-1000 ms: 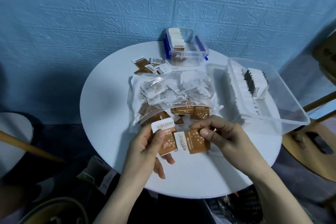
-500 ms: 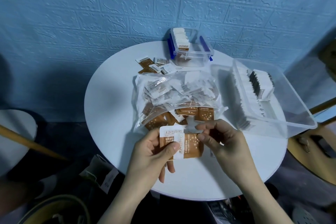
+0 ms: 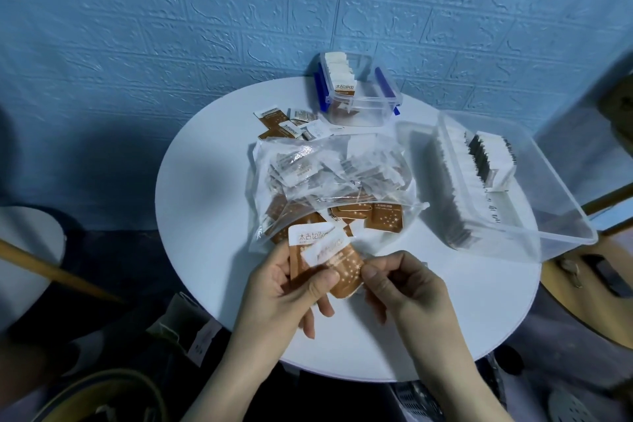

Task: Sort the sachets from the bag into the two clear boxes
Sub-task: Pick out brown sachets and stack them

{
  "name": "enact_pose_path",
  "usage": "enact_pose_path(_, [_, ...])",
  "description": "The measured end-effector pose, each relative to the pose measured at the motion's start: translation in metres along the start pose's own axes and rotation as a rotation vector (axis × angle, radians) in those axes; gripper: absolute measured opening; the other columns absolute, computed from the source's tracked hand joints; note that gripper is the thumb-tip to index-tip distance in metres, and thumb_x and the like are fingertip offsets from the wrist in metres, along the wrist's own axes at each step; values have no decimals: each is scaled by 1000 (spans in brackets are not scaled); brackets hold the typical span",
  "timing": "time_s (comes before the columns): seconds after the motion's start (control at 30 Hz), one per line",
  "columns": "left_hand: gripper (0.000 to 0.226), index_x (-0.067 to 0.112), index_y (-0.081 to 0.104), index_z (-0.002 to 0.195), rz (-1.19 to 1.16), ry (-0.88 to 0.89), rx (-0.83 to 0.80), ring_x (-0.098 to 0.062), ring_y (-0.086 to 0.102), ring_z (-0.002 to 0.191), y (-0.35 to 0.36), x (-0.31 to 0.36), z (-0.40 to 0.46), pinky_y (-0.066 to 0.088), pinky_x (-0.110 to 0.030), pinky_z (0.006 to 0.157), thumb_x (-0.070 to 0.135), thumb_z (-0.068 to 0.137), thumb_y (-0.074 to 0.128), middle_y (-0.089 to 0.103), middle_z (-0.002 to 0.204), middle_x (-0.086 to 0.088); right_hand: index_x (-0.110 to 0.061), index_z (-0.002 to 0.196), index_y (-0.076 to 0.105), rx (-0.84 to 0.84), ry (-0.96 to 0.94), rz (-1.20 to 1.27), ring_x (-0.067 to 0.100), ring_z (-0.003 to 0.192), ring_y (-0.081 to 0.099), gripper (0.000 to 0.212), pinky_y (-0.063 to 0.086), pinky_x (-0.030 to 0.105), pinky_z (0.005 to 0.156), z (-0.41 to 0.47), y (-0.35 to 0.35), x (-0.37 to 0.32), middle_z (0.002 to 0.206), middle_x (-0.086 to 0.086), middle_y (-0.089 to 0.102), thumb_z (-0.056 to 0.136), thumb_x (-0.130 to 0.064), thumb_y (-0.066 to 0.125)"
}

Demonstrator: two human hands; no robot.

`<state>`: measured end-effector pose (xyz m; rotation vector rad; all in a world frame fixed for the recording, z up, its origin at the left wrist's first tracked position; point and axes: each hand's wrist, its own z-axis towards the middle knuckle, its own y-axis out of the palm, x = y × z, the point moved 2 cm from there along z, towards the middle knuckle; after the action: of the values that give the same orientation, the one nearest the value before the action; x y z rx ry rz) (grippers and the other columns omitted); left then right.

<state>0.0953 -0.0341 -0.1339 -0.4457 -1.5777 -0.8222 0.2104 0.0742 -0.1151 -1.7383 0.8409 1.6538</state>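
Observation:
My left hand (image 3: 284, 288) grips a small stack of brown-and-white sachets (image 3: 322, 255) over the near part of the round white table (image 3: 205, 188). My right hand (image 3: 407, 281) pinches the stack's right edge with thumb and fingers. Behind them lies the clear plastic bag (image 3: 329, 178), full of sachets, its mouth toward me. A small clear box with blue clips (image 3: 359, 89) stands at the back with a row of sachets on its left side. At the right sits a large clear box (image 3: 534, 223) holding a row of white sachets.
Several loose sachets (image 3: 284, 122) lie on the table between the bag and the small box. A blue textured wall rises right behind the table. A wooden chair (image 3: 596, 277) is to the right, a white stool (image 3: 27, 250) to the left.
The second sachet, held apart in my right hand a second ago, has been laid onto the one in my left hand. Both hands stayed near the table's front.

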Motion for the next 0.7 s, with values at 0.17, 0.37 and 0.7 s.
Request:
enact_pose_path(0.17, [32, 14, 66, 105, -25, 9, 44, -22, 54, 43, 0, 0, -1, 36, -22, 30, 18, 75, 77, 71, 84, -10, 3, 79, 60, 3, 40, 57, 12, 45, 48, 7, 38, 20, 40, -6, 11, 6, 54, 5, 56, 85, 4, 63])
enact_pose_path(0.37, [20, 19, 64, 105, -19, 17, 139, -23, 54, 37, 4, 2, -2, 30, -19, 28, 20, 86, 58, 72, 86, -4, -23, 76, 65, 40, -231, -539, 6, 65, 51, 12, 37, 16, 61, 6, -7, 1, 74, -12, 65, 83, -30, 73])
enact_pose_path(0.7, [28, 14, 55, 118, 42, 41, 161, -32, 65, 53, 4, 2, 0, 44, -27, 31, 20, 91, 50, 71, 86, -5, -23, 101, 72, -27, -541, -1195, 21, 90, 55, 39, 52, 36, 72, 18, -3, 7, 95, -4, 61, 76, -51, 62])
